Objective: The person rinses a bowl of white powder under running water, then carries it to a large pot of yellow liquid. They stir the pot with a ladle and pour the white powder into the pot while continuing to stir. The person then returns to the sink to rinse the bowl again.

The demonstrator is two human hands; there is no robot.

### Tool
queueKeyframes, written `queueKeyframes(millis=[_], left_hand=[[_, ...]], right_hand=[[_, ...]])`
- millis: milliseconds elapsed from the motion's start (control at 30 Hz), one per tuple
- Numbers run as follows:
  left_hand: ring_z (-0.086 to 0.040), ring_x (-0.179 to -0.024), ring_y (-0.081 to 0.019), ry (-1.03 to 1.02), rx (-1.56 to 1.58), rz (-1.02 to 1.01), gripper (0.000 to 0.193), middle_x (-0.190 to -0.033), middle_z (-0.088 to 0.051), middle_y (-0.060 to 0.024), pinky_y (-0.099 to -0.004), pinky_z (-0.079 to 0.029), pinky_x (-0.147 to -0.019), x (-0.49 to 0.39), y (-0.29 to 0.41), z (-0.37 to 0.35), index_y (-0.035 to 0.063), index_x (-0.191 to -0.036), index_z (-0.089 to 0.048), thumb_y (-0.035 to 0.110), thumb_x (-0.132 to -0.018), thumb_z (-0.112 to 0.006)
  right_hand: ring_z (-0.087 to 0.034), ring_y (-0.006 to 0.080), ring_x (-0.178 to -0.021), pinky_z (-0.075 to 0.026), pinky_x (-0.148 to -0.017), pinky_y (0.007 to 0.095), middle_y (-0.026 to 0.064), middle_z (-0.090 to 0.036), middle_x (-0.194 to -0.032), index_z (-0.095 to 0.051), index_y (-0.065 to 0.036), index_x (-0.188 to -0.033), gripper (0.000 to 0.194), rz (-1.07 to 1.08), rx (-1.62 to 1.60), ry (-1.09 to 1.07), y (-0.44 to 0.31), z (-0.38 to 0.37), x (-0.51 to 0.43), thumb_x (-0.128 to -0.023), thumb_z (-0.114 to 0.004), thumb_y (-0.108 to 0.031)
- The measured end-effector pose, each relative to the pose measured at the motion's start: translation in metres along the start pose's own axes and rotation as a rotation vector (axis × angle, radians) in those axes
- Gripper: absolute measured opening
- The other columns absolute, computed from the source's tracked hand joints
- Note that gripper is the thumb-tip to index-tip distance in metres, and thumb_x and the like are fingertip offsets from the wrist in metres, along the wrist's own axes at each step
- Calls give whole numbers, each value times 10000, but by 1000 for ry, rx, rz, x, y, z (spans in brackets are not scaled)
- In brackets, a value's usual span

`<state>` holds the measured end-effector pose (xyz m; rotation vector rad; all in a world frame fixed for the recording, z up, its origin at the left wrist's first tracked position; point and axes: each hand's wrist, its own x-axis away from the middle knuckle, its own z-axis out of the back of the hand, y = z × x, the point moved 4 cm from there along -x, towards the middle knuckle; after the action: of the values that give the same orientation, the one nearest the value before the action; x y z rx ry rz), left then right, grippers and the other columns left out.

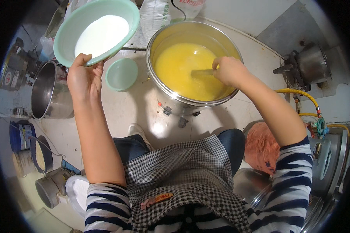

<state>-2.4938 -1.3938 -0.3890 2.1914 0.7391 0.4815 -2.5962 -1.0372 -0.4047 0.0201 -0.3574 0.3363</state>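
My left hand (86,78) grips the rim of a pale green plastic basin (64,43), tilted and holding a white liquid (103,36). My right hand (229,71) is closed on a utensil handle (202,72) above a large stainless steel pot (182,100). The utensil's far end is hidden in the yellow liquid (178,64) in that pot. Beneath the raised basin, a smaller green plastic bowl (122,74) rests on the floor, left of the pot. Black knobs or clamps stick out from the pot's near side.
An empty steel pot (42,90) stands at the left, near lidded tubs (22,135). White woven sacks (154,17) lean behind the big pot. At the right are a gas burner with a small pot (313,64), a yellow gas hose (299,91) and a reddish bag (261,148).
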Motion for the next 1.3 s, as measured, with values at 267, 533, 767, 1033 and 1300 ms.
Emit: queueKeyframes(millis=[267,533,767,1033,1300], left_hand=[[-556,-1002,-316,-11,31,20,383,-1172,-459,-237,-368,-554,-773,9,-1,-7,-158,-1184,-348,-69,-835,-477],[-560,-999,-321,-10,63,37,395,-1177,-456,-239,-378,-553,-777,7,3,-7,-153,-1187,-351,-70,-825,-485],[-572,-1026,-381,-34,29,40,479,-1241,-396,-261,-340,-585,-743,7,0,-5,-134,-1273,-260,-55,-846,-464],[-554,-1055,-382,-36,73,75,491,-1259,-384,-271,-379,-588,-788,7,1,-7,-142,-1279,-256,-61,-836,-453],[-527,-1118,-393,-24,106,139,499,-1255,-387,-273,-417,-596,-841,3,-8,-9,-144,-1289,-243,-73,-833,-431]], right_hand=[[-664,348,-929,-528,-808,431,215,-687,-967,-702,-62,-991,240,-16,166,236,7,-10,-40,-828,-553,-154],[-692,296,-766,-558,-653,420,194,-697,-897,-697,11,-906,225,-110,137,-163,19,14,-10,-826,-645,-193],[-548,176,-444,-385,-347,296,132,-598,-640,-610,22,-789,136,-161,53,-619,25,24,13,-798,-580,-111],[-479,114,-387,-284,-287,221,126,-599,-677,-575,-15,-896,181,-271,-597,-712,64,33,40,-853,-592,-190],[-417,81,-361,-239,-261,183,153,-598,-682,-556,-36,-933,217,-342,-1385,-714,103,-9,71,-926,-554,-253]])
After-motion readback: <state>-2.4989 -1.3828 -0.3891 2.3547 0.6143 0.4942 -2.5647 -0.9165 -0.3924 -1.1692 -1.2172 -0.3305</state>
